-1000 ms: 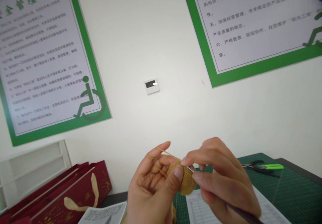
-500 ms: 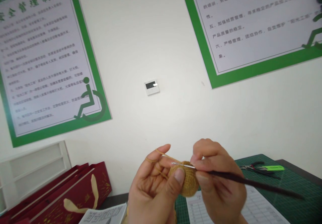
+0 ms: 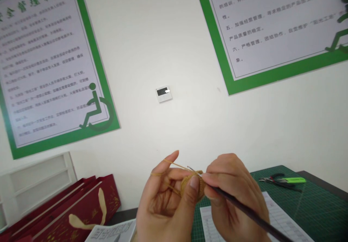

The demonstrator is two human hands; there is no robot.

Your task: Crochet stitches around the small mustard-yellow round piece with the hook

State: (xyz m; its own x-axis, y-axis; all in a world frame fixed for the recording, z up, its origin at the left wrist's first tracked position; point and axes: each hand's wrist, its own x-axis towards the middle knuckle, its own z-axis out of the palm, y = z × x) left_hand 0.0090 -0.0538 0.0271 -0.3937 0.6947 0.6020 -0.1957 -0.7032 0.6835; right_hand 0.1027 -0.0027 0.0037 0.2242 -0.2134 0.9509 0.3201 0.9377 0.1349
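A small mustard-yellow crochet piece (image 3: 200,193) is pinched between the thumb and fingers of my left hand (image 3: 165,198). Yellow yarn (image 3: 176,164) runs round the raised index finger of that hand and across to the work. My right hand (image 3: 233,191) grips a crochet hook (image 3: 236,200) with a dark handle and a thin metal tip. The tip pokes up past the top edge of the piece, close to the taut yarn. My fingers hide part of the crochet piece.
Pliers (image 3: 277,179) and a bright green tool (image 3: 295,180) lie on a green cutting mat (image 3: 312,205) at right. A printed sheet (image 3: 277,216) is below my right hand. Dark red gift bags (image 3: 95,205) and a paper (image 3: 114,231) are at left.
The hook has swung so its handle slopes more steeply downward and its tip points further up. The crochet piece has turned in my left hand and shows less of its side.
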